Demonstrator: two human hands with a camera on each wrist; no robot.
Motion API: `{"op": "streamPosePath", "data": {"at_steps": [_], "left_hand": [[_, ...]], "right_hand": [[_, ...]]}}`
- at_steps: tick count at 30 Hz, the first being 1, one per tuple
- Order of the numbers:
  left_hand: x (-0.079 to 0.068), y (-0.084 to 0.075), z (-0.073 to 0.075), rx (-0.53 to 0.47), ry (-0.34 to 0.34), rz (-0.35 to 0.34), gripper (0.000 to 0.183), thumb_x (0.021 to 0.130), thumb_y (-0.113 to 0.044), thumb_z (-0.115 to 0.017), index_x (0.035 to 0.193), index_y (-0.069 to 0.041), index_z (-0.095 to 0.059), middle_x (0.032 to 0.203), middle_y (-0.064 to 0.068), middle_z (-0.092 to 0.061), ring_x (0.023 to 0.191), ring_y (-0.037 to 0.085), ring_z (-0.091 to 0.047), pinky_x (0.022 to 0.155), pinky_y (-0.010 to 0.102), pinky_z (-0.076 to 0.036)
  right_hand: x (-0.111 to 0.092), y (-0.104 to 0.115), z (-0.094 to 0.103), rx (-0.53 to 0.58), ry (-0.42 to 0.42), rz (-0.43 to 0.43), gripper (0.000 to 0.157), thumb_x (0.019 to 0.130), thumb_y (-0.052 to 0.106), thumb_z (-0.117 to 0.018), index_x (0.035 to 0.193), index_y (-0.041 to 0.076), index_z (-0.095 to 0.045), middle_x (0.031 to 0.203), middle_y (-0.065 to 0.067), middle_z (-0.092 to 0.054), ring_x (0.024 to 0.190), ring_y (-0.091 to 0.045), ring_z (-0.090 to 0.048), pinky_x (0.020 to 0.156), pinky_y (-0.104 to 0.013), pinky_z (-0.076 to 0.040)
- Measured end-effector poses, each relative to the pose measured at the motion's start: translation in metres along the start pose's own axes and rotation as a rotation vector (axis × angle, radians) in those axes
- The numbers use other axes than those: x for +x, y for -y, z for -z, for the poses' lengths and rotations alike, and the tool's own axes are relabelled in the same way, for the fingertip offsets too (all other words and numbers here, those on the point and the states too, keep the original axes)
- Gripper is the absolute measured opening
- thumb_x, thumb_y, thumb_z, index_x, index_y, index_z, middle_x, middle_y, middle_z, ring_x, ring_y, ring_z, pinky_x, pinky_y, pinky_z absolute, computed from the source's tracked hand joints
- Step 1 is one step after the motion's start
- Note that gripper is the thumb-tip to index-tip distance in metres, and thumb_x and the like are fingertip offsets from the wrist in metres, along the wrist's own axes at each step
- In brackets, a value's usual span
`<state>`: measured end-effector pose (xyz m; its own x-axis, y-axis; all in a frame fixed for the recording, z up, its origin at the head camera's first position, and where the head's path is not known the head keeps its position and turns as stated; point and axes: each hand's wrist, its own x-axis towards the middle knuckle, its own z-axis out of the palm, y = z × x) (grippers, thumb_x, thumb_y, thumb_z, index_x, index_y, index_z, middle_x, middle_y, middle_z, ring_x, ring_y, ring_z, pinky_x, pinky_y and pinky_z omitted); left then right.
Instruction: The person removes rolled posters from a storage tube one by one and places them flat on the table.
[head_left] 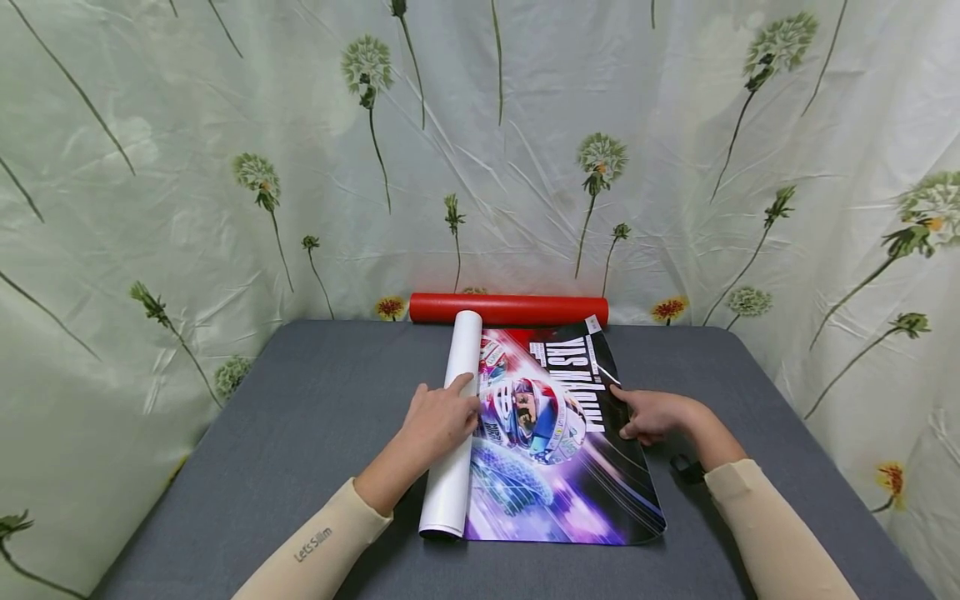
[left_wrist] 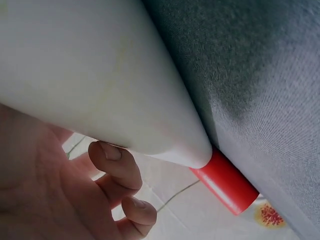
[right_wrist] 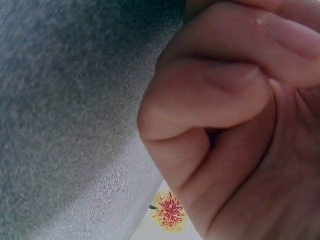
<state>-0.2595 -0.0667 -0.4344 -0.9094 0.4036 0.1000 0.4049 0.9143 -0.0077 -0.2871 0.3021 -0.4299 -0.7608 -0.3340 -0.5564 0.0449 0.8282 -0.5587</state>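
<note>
A partly rolled poster (head_left: 525, 492) lies across the table, printed with a helmeted figure and large white lettering on its dark right side. Its white rolled part (head_left: 447, 492) runs along the left. My left hand (head_left: 437, 417) rests on that roll with relaxed fingers, an index finger reaching over it. In the left wrist view, fingers (left_wrist: 117, 167) hang loosely bent beside the roll, one tip right at its surface. At the poster's right edge my right hand (head_left: 663, 414) presses with an outstretched finger. Its other fingers (right_wrist: 200, 100) fold toward the palm in the right wrist view.
A red tube (head_left: 525, 308) lies crosswise at the table's far edge, just behind the poster. Grey cloth covers the table (head_left: 315, 417). A curtain (head_left: 300, 100) printed with dandelions hangs behind and around it. Near the right wrist sits a small black object (head_left: 686, 469).
</note>
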Motion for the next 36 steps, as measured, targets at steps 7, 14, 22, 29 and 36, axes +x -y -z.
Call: {"op": "streamPosePath", "data": {"at_steps": [7,14,22,29,36], "left_hand": [[0.000,0.000,0.002,-0.003,0.018,0.034,0.028,0.095,-0.042,-0.078,0.121,-0.031,-0.080,0.159,0.007,-0.056,0.086,0.025,-0.069,0.073,0.035,-0.037],[-0.001,0.001,0.001,0.005,0.008,0.041,0.022,0.097,-0.038,-0.077,0.117,-0.029,-0.083,0.160,0.004,-0.056,0.083,0.024,-0.067,0.074,0.035,-0.035],[0.001,0.003,0.001,0.025,0.001,0.037,0.023,0.096,-0.039,-0.078,0.117,-0.030,-0.082,0.158,0.007,-0.057,0.082,0.025,-0.070,0.073,0.036,-0.037],[-0.001,0.004,0.002,0.020,-0.007,0.031,0.019,0.097,-0.039,-0.076,0.112,-0.029,-0.083,0.159,0.006,-0.057,0.080,0.025,-0.069,0.072,0.036,-0.034],[-0.001,0.003,0.003,0.016,0.023,0.047,0.021,0.094,-0.041,-0.080,0.112,-0.030,-0.082,0.160,0.008,-0.054,0.084,0.025,-0.068,0.074,0.037,-0.036]], "right_hand": [[-0.001,-0.002,0.001,0.009,0.003,0.002,0.094,0.100,0.007,-0.066,0.169,-0.003,-0.002,0.060,-0.001,-0.053,0.051,-0.012,-0.043,0.054,-0.026,-0.035],[-0.002,-0.004,0.001,0.006,0.003,-0.001,0.094,0.100,0.007,-0.066,0.169,-0.003,-0.002,0.060,-0.001,-0.053,0.051,-0.013,-0.042,0.054,-0.027,-0.034],[-0.004,-0.006,0.003,0.009,-0.008,-0.009,0.093,0.100,0.007,-0.066,0.169,-0.002,-0.003,0.061,-0.002,-0.054,0.052,-0.013,-0.045,0.054,-0.026,-0.035],[-0.006,-0.009,0.004,0.018,-0.017,-0.013,0.093,0.100,0.008,-0.066,0.169,-0.002,-0.004,0.062,-0.002,-0.054,0.053,-0.013,-0.046,0.054,-0.026,-0.035],[-0.009,-0.014,0.004,0.023,-0.021,-0.005,0.093,0.100,0.008,-0.066,0.169,-0.002,-0.005,0.061,-0.002,-0.054,0.052,-0.013,-0.045,0.053,-0.026,-0.034]]}}
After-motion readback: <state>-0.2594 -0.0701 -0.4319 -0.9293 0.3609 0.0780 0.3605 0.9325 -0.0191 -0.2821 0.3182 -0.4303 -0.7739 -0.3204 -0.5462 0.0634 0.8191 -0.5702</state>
